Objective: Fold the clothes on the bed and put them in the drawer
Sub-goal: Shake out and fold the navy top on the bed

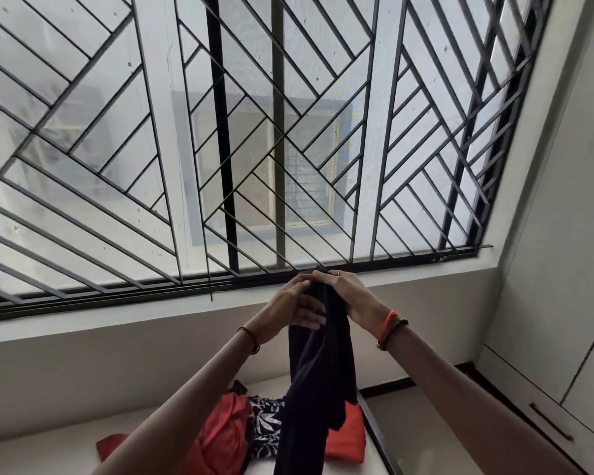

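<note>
Raised forearms (172, 419) lift a black garment (318, 371) high above the bed (48, 454), probably so it hangs straight for folding. Left grip (294, 303) and right grip (348, 296) both pinch its top edge. Red clothes (220, 437) lie below, unfolded.

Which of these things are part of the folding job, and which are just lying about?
Job: long black garment, gripped by left hand and right hand; crumpled red clothes, black-and-white leaf-print garment, folded red cloth, white bed.
Just there: black metal window grille, orange thread wristband.
</note>
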{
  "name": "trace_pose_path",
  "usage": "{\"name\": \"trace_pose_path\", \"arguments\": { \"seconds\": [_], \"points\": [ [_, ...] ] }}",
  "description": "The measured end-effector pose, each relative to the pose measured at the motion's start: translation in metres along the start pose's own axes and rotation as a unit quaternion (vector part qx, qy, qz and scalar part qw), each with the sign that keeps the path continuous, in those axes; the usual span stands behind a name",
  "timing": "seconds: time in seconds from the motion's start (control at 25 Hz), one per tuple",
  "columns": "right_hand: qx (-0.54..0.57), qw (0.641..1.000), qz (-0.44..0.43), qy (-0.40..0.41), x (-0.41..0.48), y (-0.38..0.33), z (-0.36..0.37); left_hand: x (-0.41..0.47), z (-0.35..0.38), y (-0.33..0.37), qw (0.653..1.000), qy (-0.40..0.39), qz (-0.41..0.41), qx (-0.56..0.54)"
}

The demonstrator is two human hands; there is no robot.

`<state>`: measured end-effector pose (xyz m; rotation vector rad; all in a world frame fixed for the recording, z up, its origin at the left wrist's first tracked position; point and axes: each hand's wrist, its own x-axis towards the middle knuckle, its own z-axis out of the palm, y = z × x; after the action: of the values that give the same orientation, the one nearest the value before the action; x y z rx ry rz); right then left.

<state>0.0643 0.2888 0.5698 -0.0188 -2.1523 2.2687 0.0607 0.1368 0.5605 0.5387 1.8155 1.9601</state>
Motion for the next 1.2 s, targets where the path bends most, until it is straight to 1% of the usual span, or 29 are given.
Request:
{"name": "trace_pose_path", "arguments": {
  "seconds": [0.08,0.16,0.24,0.28,0.32,0.36,0.4,0.48,0.52,0.56,0.6,0.68,0.72,0.88,1.0,1.08,1.2],
  "points": [
    [0.015,1.0,0.007,-0.015,0.003,0.003,0.001,0.001,0.0,-0.002,0.999,0.012,0.038,-0.004],
    [0.022,0.999,0.018,-0.035,0.002,0.001,0.002,0.004,0.003,-0.004,0.993,0.063,0.098,0.034],
    [0.042,0.997,0.028,-0.055,-0.002,-0.003,0.001,0.01,-0.003,-0.005,0.968,0.15,0.162,0.116],
    [0.053,0.996,0.027,-0.072,-0.006,-0.006,0.0,0.013,-0.009,-0.003,0.953,0.177,0.183,0.166],
    [0.057,0.994,0.026,-0.092,-0.009,-0.008,-0.003,0.016,-0.016,0.0,0.945,0.174,0.191,0.203],
    [0.059,0.991,0.025,-0.115,-0.013,-0.012,-0.005,0.017,-0.022,0.004,0.948,0.139,0.178,0.224],
    [0.059,0.989,0.023,-0.137,-0.017,-0.015,-0.007,0.017,-0.027,0.01,0.958,0.083,0.152,0.228],
    [0.06,0.984,0.02,-0.168,-0.021,-0.021,-0.01,0.013,-0.033,0.022,0.973,-0.035,0.099,0.205],
    [0.062,0.983,0.019,-0.171,-0.023,-0.023,-0.01,0.013,-0.034,0.025,0.976,-0.079,0.079,0.189],
    [0.061,0.984,0.018,-0.167,-0.024,-0.025,-0.011,0.012,-0.035,0.028,0.977,-0.108,0.066,0.17],
    [0.06,0.986,0.017,-0.158,-0.026,-0.026,-0.012,0.014,-0.036,0.028,0.979,-0.117,0.054,0.156],
    [0.05,0.99,0.01,-0.129,-0.029,-0.028,-0.014,0.019,-0.037,0.029,0.982,-0.097,0.051,0.157],
    [0.044,0.992,0.003,-0.115,-0.03,-0.027,-0.016,0.02,-0.035,0.031,0.981,-0.082,0.063,0.167],
    [0.06,0.994,-0.029,-0.088,-0.033,-0.021,-0.022,0.024,-0.022,0.038,0.968,0.005,0.135,0.211],
    [0.047,0.995,-0.053,-0.066,-0.037,-0.018,-0.028,0.03,-0.016,0.035,0.95,0.078,0.194,0.233],
    [0.009,0.996,-0.078,-0.05,-0.038,-0.012,-0.033,0.033,-0.017,0.032,0.943,0.121,0.209,0.229],
    [-0.111,0.984,-0.137,-0.028,-0.04,0.001,-0.041,0.034,-0.016,0.031,0.929,0.158,0.229,0.245]
  ]
}}
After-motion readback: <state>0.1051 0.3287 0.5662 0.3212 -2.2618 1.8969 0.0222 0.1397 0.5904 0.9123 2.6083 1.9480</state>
